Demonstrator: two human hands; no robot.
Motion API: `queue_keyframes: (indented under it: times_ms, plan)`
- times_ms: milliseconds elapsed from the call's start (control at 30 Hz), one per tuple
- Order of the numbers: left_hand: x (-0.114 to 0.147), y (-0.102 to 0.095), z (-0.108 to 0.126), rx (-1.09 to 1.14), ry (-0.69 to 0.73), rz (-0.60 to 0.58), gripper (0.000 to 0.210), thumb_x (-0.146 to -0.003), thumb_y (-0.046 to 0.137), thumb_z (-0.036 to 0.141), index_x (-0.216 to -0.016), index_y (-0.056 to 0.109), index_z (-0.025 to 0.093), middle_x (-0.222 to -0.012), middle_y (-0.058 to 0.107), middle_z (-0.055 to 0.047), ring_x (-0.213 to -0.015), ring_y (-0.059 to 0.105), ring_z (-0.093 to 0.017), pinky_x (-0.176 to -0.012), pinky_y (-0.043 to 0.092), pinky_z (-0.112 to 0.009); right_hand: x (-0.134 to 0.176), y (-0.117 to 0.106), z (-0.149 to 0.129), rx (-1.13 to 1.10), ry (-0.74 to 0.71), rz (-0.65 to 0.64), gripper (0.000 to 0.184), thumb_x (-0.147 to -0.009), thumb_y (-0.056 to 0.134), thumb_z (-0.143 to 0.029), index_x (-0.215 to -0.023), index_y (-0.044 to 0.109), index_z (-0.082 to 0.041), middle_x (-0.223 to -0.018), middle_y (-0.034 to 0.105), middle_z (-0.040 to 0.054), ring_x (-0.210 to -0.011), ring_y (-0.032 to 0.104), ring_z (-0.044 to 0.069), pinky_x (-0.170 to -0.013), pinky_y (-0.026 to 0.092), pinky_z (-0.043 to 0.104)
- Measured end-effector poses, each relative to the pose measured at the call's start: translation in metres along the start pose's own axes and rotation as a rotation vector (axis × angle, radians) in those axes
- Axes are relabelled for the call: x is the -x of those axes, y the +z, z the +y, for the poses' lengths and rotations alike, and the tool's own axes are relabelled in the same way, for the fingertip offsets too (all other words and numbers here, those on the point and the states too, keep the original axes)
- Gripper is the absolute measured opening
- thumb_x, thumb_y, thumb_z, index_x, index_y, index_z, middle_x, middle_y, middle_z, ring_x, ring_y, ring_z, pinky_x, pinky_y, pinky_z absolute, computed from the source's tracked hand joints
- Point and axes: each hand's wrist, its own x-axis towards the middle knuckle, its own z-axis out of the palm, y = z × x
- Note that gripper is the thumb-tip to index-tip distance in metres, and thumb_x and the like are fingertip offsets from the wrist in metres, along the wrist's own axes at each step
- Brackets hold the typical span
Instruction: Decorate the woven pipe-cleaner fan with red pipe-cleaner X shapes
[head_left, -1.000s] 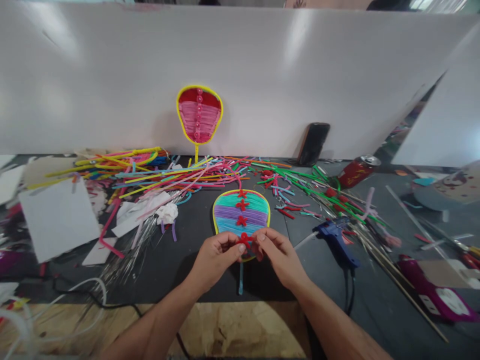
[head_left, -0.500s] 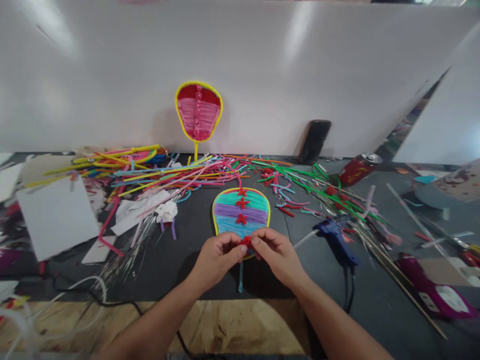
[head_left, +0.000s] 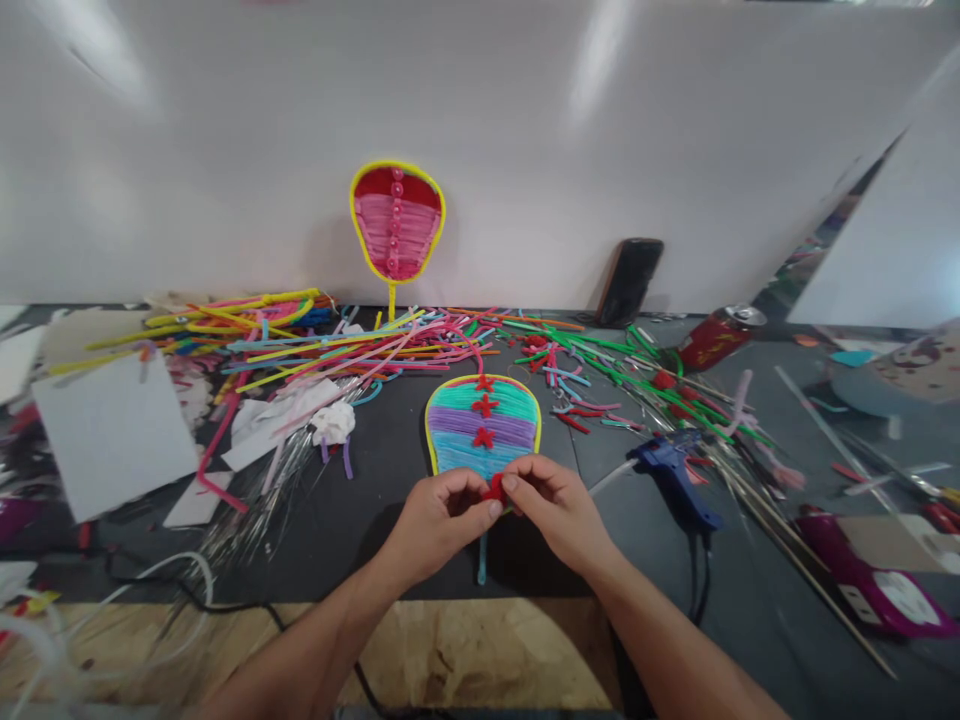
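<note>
Between the fingertips of my left hand (head_left: 442, 515) and my right hand (head_left: 551, 505) is a small red pipe cleaner piece (head_left: 496, 487), partly hidden by the fingers. Both hands are closed in a pinch on it. Beneath them, flat on the dark table, lies a fan-shaped craft (head_left: 450, 455) wrapped in green, purple and blue pipe cleaners with a yellow border. Several red cross-shaped pieces (head_left: 484, 438) run down its middle. Its lower end is covered by my hands, and the blue handle (head_left: 482, 562) sticks out below them.
A pink and red fan (head_left: 396, 225) leans on the white wall behind. Loose pipe cleaners (head_left: 360, 350) spread along the back. To the right are a blue glue gun (head_left: 679, 480), a red can (head_left: 718, 338) and a phone (head_left: 630, 282). White paper (head_left: 116, 430) lies at left.
The red piece has been turned between my fingertips, and the fingers have shifted slightly. The fan below stays in place.
</note>
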Motion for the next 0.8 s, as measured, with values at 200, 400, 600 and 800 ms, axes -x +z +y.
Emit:
queue_keyframes:
  times_ms: [200, 400, 600, 800]
  plan:
    - [-0.0008, -0.0039, 0.0033, 0.068, -0.033, 0.007, 0.019, -0.076, 0.058, 0.032, -0.069, 0.06, 0.015, -0.061, 0.055, 0.001, -0.058, 0.049, -0.011, -0.059, 0.039, -0.023, -0.0001, -0.0017, -0.0027, -0.012, 0.044, -0.008, 0.028, -0.077, 0.065, -0.043, -0.069, 0.061, -0.016, -0.057, 0.051, -0.0031, -0.053, 0.042, 0.009, -0.052, 0.035, 0.022]
    - [-0.0018, -0.0022, 0.0011, 0.178, -0.083, -0.023, 0.014, -0.072, 0.065, 0.027, -0.071, 0.061, 0.014, -0.062, 0.054, 0.002, -0.056, 0.046, -0.009, -0.057, 0.037, -0.022, 0.0012, -0.0016, -0.0013, -0.023, 0.045, -0.135, 0.028, -0.079, 0.063, -0.043, -0.073, 0.061, -0.016, -0.06, 0.051, -0.0026, -0.054, 0.041, 0.008, -0.052, 0.034, 0.022]
    - [-0.0028, -0.0029, 0.0008, 0.331, -0.058, 0.081, 0.016, -0.073, 0.067, 0.028, -0.071, 0.061, 0.014, -0.061, 0.055, 0.002, -0.056, 0.047, -0.009, -0.057, 0.038, -0.021, 0.0025, -0.0013, -0.0021, -0.028, 0.024, -0.109, 0.03, -0.078, 0.062, -0.046, -0.074, 0.057, -0.017, -0.06, 0.047, -0.0039, -0.053, 0.04, 0.009, -0.051, 0.034, 0.021]
    - [-0.0015, -0.0038, -0.0007, 0.31, -0.028, 0.056, 0.016, -0.075, 0.066, 0.031, -0.074, 0.062, 0.015, -0.065, 0.058, 0.001, -0.062, 0.051, -0.011, -0.063, 0.041, -0.023, 0.0044, 0.003, -0.0007, 0.051, -0.017, -0.094, 0.022, -0.081, 0.059, -0.037, -0.072, 0.057, -0.018, -0.063, 0.051, -0.0022, -0.056, 0.042, 0.009, -0.053, 0.036, 0.022]
